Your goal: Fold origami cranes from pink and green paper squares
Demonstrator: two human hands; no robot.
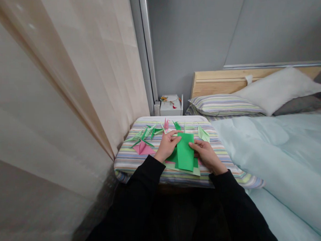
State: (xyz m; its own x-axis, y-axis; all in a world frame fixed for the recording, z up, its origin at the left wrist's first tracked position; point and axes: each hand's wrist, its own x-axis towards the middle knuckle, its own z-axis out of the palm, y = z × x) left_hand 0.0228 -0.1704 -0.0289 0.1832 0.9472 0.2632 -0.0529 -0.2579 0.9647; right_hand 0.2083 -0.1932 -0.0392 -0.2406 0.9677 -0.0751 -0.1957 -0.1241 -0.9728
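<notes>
Green origami paper (185, 152) is sitting right in the middle of the frame, a long strip lying on top of a darker green sheet (172, 157) and a pale green sheet (196, 172), all on a striped cushion (127, 165). The left hand (167, 146) is resting at the strip's upper left, its fingers (173, 133) spread a bit with the tips just reaching the paper. The right hand (205, 155) is lying against the strip's right edge, its fingers (195, 146) closer together and pressing down (can't really tell from this angle if there's an actual pinch going on).

Biggest risk I'm seeing: the cushion is soft, so a hard press could be putting a crooked crease in the paper, and the stacked sheets could be sliding out of line. It's crowded too, with a pink paper crane (143, 148) and green paper cranes (144, 134) sitting left of the hands, so a black sleeve (145, 176) could be knocking them around.

Containers-wise, the only candidate is a small white box (171, 106) past the cushion near the top middle, with something colourful on its lid. No idea what's inside.
</notes>
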